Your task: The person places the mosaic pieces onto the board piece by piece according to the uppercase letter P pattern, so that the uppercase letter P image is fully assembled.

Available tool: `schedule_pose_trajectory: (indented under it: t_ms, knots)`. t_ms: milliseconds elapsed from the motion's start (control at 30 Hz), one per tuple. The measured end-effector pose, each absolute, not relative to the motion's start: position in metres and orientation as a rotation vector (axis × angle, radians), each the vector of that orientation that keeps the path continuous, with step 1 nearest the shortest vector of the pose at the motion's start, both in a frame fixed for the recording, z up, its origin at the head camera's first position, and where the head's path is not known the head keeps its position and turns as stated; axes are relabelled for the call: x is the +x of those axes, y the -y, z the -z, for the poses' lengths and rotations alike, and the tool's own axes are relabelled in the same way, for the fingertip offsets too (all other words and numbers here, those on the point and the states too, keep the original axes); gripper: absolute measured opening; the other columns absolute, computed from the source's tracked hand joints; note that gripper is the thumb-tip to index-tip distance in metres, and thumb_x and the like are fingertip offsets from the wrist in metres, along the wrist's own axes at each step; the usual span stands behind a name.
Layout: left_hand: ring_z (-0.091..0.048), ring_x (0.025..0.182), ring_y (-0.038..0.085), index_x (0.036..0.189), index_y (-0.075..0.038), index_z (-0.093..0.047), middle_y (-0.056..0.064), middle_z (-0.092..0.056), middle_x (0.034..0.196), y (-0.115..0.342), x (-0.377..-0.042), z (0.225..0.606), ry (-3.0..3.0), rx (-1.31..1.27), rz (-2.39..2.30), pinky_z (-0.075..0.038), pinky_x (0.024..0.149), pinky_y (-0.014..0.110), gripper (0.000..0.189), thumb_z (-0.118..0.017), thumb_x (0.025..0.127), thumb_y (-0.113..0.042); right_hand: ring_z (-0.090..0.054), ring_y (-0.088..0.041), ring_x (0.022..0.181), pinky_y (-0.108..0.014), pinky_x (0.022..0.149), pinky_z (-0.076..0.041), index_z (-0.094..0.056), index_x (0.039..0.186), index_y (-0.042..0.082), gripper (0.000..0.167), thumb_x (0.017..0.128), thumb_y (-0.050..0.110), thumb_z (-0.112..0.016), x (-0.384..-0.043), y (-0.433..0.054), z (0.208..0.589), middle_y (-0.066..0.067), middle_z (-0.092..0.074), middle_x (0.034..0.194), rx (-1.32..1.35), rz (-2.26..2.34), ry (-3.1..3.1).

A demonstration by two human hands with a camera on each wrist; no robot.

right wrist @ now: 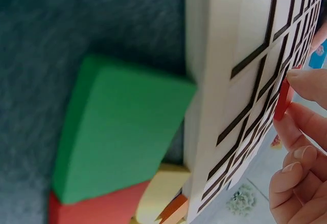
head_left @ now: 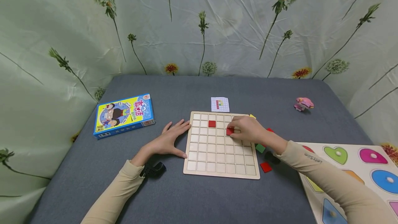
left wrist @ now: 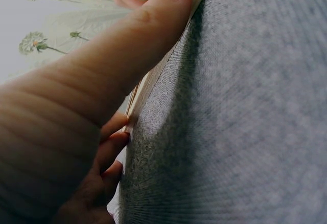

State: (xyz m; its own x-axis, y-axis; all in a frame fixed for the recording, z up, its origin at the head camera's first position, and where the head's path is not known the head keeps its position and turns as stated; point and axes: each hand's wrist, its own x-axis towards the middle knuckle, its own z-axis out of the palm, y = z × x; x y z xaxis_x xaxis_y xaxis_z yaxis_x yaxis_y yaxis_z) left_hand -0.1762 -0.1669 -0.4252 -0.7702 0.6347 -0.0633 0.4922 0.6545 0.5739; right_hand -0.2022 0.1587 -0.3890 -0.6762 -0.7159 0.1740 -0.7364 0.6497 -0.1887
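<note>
A wooden grid board [head_left: 211, 156] lies flat on the grey cloth. One red square tile [head_left: 212, 123] sits in a cell near its far edge. My right hand [head_left: 250, 129] is over the board's far right part, pinching a second red tile [right wrist: 284, 98] between thumb and fingers. In the right wrist view that tile stands tilted at the grid. My left hand [head_left: 168, 141] has its fingers spread, with the thumb and fingertips against the board's left edge. Beyond the board lies a small card [head_left: 220, 104] printed with a grid and coloured squares.
Right of the board lie loose tiles: a green one [head_left: 260, 148], a red one [head_left: 265, 167] and a yellow one [head_left: 253, 116]. A shape puzzle board [head_left: 351, 147] is under the right forearm. A blue-yellow box [head_left: 124, 115] lies left; a pink toy [head_left: 303, 103] stands back right.
</note>
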Motion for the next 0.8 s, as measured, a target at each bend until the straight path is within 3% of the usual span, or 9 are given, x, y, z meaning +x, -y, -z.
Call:
schedule_pose_trajectory:
  t_ms: [367, 800]
  knots:
    - [-0.008, 0.148, 0.032, 0.149, -0.010, -0.025, 0.010, -0.021, 0.158, 0.167, -0.176, 0.425, -2.620, 0.907, -0.787, 0.002, 0.113, 0.060, 0.104, -0.080, 0.068, -0.044, -0.053, -0.006, 0.070, -0.021, 0.060, -0.043, -0.072, 0.087, 0.014, 0.014, 0.074, 0.018, -0.074, -0.202, -0.143, 0.391, 0.003, -0.065, 0.082, 1.251, -0.363, 2.741]
    - [-0.008, 0.148, 0.033, 0.149, -0.010, -0.025, 0.009, -0.021, 0.158, 0.167, -0.176, 0.425, -2.618, 0.912, -0.793, 0.003, 0.113, 0.060, 0.104, -0.080, 0.068, -0.044, -0.048, -0.008, 0.066, -0.021, 0.059, -0.040, -0.072, 0.086, 0.013, 0.012, 0.075, 0.017, -0.072, -0.204, -0.119, 0.390, 0.001, -0.062, 0.077, 1.271, -0.340, 2.774]
